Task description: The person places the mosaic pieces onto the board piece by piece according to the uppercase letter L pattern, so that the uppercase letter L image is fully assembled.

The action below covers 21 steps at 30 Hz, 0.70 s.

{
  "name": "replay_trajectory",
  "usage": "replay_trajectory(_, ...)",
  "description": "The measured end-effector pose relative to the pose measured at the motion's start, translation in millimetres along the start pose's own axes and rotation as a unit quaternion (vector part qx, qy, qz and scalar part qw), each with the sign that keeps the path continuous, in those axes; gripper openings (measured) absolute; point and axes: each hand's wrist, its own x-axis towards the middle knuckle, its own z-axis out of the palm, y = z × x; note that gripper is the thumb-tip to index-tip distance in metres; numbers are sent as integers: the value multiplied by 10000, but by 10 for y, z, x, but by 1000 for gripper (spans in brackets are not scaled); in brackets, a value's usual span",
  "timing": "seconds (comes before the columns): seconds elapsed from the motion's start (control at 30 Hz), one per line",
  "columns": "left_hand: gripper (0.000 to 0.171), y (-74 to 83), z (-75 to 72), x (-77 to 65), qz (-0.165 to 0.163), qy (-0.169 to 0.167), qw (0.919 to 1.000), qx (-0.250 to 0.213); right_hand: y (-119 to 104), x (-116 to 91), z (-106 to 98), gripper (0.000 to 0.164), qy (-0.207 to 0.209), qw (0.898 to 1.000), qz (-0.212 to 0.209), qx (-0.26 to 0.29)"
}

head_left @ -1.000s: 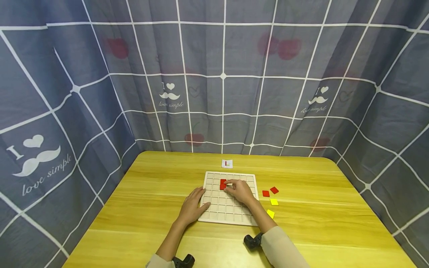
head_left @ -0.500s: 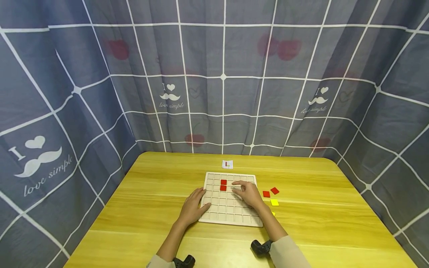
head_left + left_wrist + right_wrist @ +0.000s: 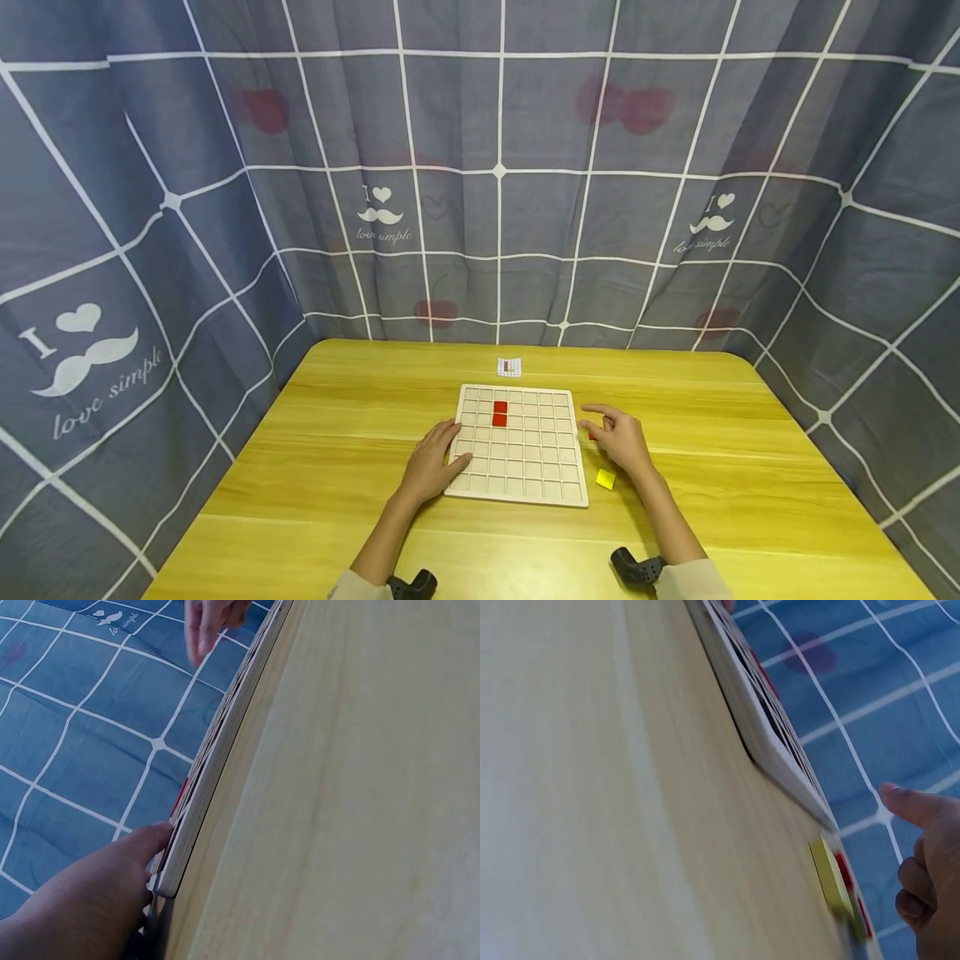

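A pale wooden grid board point(image 3: 525, 467) lies on the table, with two red square tiles point(image 3: 499, 414) set one above the other in its cells. My left hand point(image 3: 431, 462) rests at the board's left edge, fingers along the side and thumb over the near-left part; in the left wrist view the thumb point(image 3: 154, 840) touches the rim. Off the board's right side, my right hand point(image 3: 621, 437) hovers over the loose tiles, thumb and index finger apart, nothing between them. Beneath it a loose red tile point(image 3: 592, 434) shows partly; a yellow tile point(image 3: 605, 479) lies nearer me. Other loose tiles are hidden.
A small printed grid card point(image 3: 509, 367) lies behind the board on the yellow wood-grain table point(image 3: 360, 392). A blue-grey checked curtain point(image 3: 457, 275) hangs behind the table and at both sides. Black wrist devices point(image 3: 637, 569) are on both forearms.
My right hand has left the red tiles on the board and moved right, over the loose tiles, now covering several of them. The left hand stays in place.
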Motion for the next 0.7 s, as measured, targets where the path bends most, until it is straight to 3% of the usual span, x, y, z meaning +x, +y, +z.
replay_trajectory(0.27,59,-29,14,-15,-25,11,10000,34,302,-130,-245,32,545,9962,195,-648)
replay_trajectory(0.53,59,-32,22,-27,-2,17,10000,36,410,-191,-309,42,132,9900,590,-1278)
replay_trajectory(0.7,59,-26,10,-2,3,6,10000,39,394,-196,-326,38,102,9857,659,-1546)
